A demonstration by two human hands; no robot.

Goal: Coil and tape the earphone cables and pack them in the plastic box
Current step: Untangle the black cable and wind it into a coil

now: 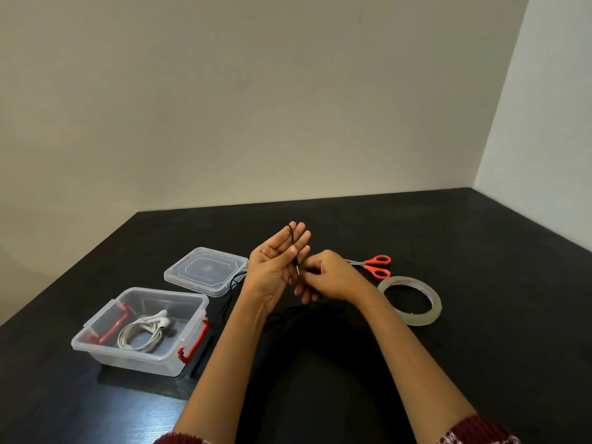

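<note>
Between your two hands, held up over the tabletop [480, 251], the black earphone cable [292, 241] runs over the tips of your left hand [272, 270] and down its palm side to the plug [298, 271]. That hand stands with its fingers straight, probably as a former to wind on; whether the thumb pins the cable you cannot tell from here. Your right hand [330, 277] has its fingers curled and appears to pinch the cable close by the plug, likely to feed the next turn. The rest of the cable trails below and to the left of your hands, hard to follow on the dark top. Left of and nearer than your left hand sits the plastic box [134, 360], open, with the white earphones [141, 331] coiled inside, so that set looks packed. Its lid [206, 272] lies just left of your left hand, out of the way. The scissors [376, 267] and tape roll [413, 317] wait just right of your right hand, within reach for taping. By count: two earphone sets, one box, one lid, one pair of scissors, one roll
</note>
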